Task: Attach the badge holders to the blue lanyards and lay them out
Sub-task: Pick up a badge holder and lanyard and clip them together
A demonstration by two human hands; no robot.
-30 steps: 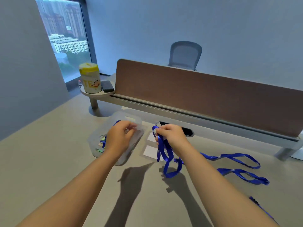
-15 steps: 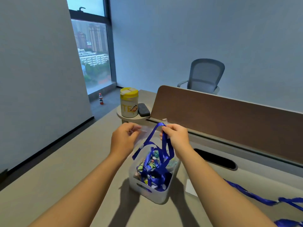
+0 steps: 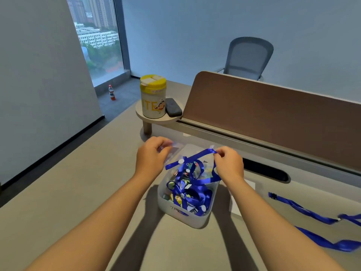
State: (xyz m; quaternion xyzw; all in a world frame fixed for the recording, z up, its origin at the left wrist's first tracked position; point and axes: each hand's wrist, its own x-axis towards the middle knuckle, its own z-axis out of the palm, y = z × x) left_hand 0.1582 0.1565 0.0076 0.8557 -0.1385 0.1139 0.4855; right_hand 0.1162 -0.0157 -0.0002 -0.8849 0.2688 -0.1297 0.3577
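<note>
Both hands hover over the white bin [image 3: 187, 218], much as half a second ago, though the view has tipped down and nearer, so the bin now sits lower between the forearms. The left hand [image 3: 151, 157] is pinched shut on a clear badge holder [image 3: 172, 150], whose thin transparent sheet sticks out to the right of its fingertips; it is blurred and hard to make out. The right hand [image 3: 229, 164] pinches the top of a blue lanyard [image 3: 197, 156] between thumb and forefinger. From that pinch one strand runs left and down toward the left hand's wrist side, ending near a white clip, and the rest drops below the right hand into the bin. Half a second ago the strap rose to a tight peak between the hands; now it is stretched flatter and wider, and the two hands stand farther apart.

Under the hands, the bin holds a tangle of more blue straps, white clips and colourful cards. To the right of the right forearm, two more blue lanyards [image 3: 304, 211] lie flat on the grey desk [image 3: 68, 192], well apart from the bin, and more of them shows than before. Beyond the left hand stands a yellow-lidded canister [image 3: 152, 96] with a dark case [image 3: 173, 107] just beside it on a small round shelf
</note>
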